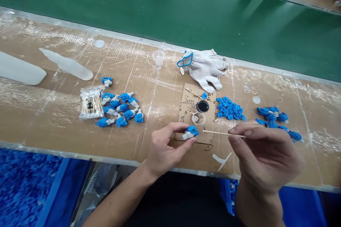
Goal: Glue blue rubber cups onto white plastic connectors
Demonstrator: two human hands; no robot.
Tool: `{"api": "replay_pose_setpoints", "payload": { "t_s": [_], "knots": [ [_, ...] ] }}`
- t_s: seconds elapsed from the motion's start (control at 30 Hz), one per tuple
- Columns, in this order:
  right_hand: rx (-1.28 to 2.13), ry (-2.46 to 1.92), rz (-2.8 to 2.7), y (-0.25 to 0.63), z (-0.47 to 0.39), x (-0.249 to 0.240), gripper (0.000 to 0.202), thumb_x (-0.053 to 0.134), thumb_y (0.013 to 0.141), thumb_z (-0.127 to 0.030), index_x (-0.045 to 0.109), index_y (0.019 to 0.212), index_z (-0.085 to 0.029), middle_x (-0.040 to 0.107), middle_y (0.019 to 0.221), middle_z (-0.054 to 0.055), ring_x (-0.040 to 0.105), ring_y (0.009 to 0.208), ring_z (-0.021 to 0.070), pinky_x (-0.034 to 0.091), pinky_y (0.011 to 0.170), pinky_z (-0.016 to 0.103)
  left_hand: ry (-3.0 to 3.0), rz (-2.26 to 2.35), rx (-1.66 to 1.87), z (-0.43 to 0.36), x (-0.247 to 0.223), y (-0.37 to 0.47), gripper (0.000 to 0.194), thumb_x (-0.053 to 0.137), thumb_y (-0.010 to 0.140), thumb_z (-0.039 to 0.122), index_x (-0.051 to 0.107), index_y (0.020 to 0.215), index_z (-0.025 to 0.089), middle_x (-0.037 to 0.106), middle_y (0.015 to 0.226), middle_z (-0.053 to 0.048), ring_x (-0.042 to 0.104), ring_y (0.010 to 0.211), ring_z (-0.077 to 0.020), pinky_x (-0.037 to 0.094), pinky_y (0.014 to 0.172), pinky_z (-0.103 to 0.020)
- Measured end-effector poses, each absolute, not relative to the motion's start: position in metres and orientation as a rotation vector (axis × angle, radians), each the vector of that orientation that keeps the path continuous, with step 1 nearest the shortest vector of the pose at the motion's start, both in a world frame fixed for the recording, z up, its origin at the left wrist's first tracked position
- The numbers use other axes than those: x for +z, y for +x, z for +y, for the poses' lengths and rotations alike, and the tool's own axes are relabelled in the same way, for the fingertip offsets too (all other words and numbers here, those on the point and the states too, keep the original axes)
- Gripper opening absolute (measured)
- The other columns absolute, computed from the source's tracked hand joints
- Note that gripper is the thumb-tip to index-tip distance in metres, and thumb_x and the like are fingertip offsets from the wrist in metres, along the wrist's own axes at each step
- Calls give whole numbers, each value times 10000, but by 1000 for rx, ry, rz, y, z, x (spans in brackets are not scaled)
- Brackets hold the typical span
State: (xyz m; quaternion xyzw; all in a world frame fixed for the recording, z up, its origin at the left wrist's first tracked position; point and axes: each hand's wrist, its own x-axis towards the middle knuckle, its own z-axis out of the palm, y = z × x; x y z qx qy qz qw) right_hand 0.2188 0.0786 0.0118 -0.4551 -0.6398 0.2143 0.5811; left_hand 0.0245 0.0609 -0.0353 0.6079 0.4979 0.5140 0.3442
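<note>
Between thumb and index finger, my left hand [170,145] grips a small blue and grey part [190,132] over the front edge of a stained cardboard piece [183,108]. My right hand [263,152] pinches a thin wooden stick [217,133]. The stick points left, its tip a short way right of the blue and grey part and apart from it. Just beyond are a clear cup [198,118] and a cup of dark liquid [203,106]. Another stick [193,93] and a small blue piece [204,95] lie on the cardboard.
Blue pieces [230,109] are heaped right of the cardboard, with blue and grey parts [271,113] farther right. More such parts [122,108] lie left, beside a bag of sticks [91,103]. A white glove [205,67] lies behind. Blue bins [53,191] stand below the table.
</note>
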Motion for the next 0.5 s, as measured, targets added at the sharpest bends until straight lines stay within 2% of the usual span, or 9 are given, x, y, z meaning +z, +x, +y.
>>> {"api": "replay_pose_setpoints", "payload": {
  "t_s": [0.3, 0.5],
  "knots": [
    [533, -978, -1565, 210, 76, 12, 302, 767, 764, 1, 680, 946, -224, 722, 759, -8, 696, 674, 187, 563, 592, 346, 1517, 1265, 1353, 56, -36, 28, 267, 858, 806, 224, 720, 1030, 185, 823, 880, -41, 792, 752, -172, 667, 734, -265],
    [580, -984, -1613, 208, 74, 12, 342, 749, 752, 37, 692, 972, -218, 720, 793, -1, 702, 704, 185, 561, 603, 344, 1535, 1250, 1384, 57, -35, 29, 284, 876, 784, 207, 726, 1022, 179, 822, 864, -27, 785, 738, -151, 654, 726, -230]
  ]
}}
